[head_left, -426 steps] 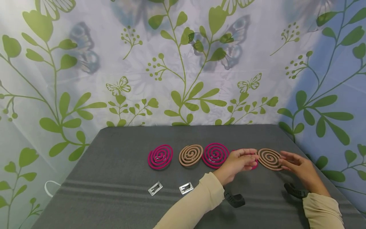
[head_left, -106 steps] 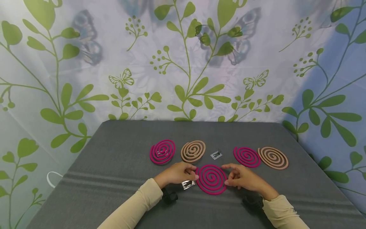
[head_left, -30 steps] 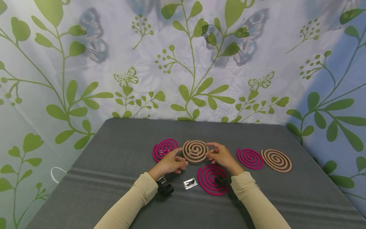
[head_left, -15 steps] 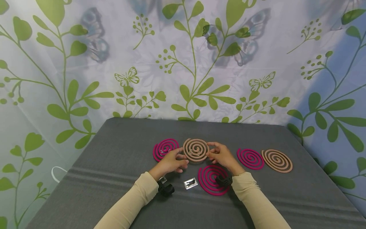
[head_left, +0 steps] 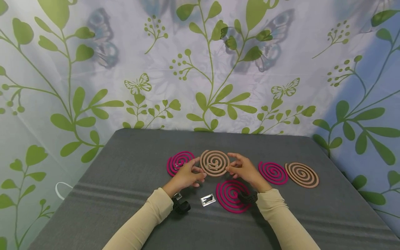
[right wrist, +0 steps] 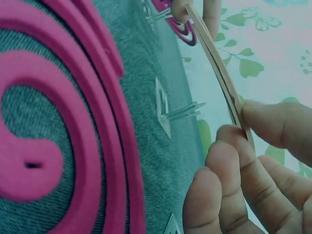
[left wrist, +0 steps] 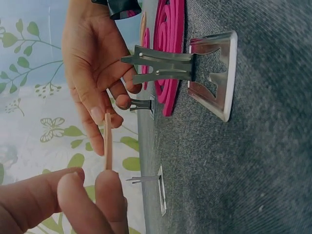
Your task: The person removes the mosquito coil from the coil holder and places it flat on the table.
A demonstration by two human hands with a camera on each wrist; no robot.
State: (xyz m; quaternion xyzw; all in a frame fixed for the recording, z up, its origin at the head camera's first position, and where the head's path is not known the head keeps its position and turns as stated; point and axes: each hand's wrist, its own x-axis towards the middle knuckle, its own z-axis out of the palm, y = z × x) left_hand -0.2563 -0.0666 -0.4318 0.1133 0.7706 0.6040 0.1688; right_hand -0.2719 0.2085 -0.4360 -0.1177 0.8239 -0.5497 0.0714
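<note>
Both hands hold a tan mosquito coil (head_left: 215, 163) in the air at its opposite rims. My left hand (head_left: 185, 177) pinches the left rim; my right hand (head_left: 245, 170) pinches the right one. Seen edge-on in the left wrist view, the coil (left wrist: 108, 141) hangs apart from the table. Under it stands a metal coil stand (right wrist: 168, 114) with its prongs raised. A pink coil (head_left: 232, 194) lies flat beneath my right wrist, and a loose metal stand (head_left: 207, 200) is left of it. Behind my left hand, another pink coil (head_left: 180, 162) sits on a stand.
To the right, a pink coil (head_left: 273, 173) and a tan coil (head_left: 302, 174) lie side by side on the grey cloth-covered table (head_left: 131, 211). Another metal stand (head_left: 177, 196) is partly hidden by my left wrist. A patterned curtain (head_left: 162, 114) hangs behind.
Earlier a pink coil left its stand and was laid in front. Both hands then moved to the tan coil, gripped its rims and raised it slightly off its stand.
</note>
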